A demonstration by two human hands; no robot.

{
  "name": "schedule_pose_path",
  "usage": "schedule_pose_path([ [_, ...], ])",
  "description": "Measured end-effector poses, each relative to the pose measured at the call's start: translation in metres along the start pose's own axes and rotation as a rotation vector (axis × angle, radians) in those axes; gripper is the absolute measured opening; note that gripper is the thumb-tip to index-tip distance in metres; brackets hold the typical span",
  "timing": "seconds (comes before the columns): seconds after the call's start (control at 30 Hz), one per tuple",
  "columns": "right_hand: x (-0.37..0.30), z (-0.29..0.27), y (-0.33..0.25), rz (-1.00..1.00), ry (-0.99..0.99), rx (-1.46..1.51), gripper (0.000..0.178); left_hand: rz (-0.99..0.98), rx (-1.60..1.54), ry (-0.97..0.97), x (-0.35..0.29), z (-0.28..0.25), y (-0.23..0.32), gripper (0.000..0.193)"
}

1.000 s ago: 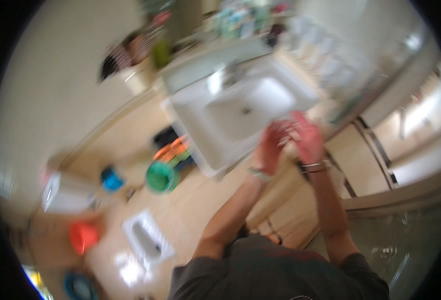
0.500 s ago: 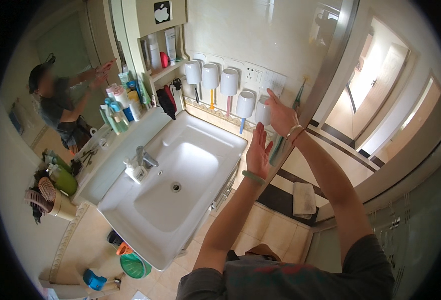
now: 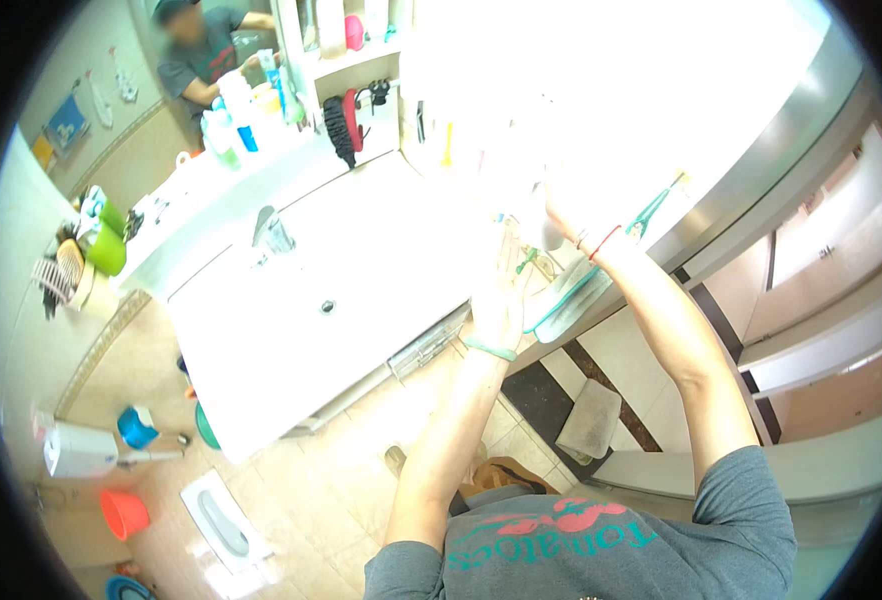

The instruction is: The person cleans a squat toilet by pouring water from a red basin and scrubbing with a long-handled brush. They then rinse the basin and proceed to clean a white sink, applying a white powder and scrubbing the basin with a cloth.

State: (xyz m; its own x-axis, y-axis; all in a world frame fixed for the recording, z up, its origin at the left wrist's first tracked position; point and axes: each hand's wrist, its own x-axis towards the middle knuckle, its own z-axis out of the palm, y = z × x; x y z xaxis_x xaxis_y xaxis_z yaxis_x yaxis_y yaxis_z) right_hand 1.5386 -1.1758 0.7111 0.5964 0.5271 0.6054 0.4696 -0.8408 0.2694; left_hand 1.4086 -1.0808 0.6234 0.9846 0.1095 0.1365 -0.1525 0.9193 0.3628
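Note:
The picture is strongly overexposed, so edges around both hands are washed out. My right hand is at the wall right of the basin, its fingers around a pale cup. Just left of and below it, my left hand is raised with its fingers stretched upward, near the cup; I see nothing held in it. The other wall cups are lost in the glare. A yellow toothbrush handle and a dark one still show on the wall. A green-edged flat tool hangs beside my right wrist.
The white basin with its tap lies left of my hands. Bottles crowd the ledge under the mirror. On the floor are a red bucket and a squat toilet. A doorway edge stands at right.
The view has shifted and become much brighter. My right hand, earlier at the rightmost wall cup, now has its fingers around a cup. My left hand remains raised close by.

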Motion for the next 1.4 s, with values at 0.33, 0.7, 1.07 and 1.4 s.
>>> schedule_pose_path([
  [0.33, -0.058, -0.070, -0.071, 0.122, -0.428, 0.982, 0.029, 0.112, 0.034, 0.211, -0.050, -0.008, 0.007, 0.059],
  [0.7, -0.262, 0.064, -0.248, 0.659, -1.506, 1.593, 0.047, 0.269, -0.165, 0.895, -0.227, -0.219, -0.024, 0.061],
  [1.07, -0.414, 0.381, -0.306, 0.876, -1.409, 1.331, 0.051, 0.438, -0.311, 1.094, -0.217, -0.453, -0.131, 0.055],
  [1.4, -0.419, 0.497, -0.271, 0.547, -0.925, 1.561, 0.041, 0.482, 0.276, 1.107, -0.104, -0.521, -0.165, 0.075],
])
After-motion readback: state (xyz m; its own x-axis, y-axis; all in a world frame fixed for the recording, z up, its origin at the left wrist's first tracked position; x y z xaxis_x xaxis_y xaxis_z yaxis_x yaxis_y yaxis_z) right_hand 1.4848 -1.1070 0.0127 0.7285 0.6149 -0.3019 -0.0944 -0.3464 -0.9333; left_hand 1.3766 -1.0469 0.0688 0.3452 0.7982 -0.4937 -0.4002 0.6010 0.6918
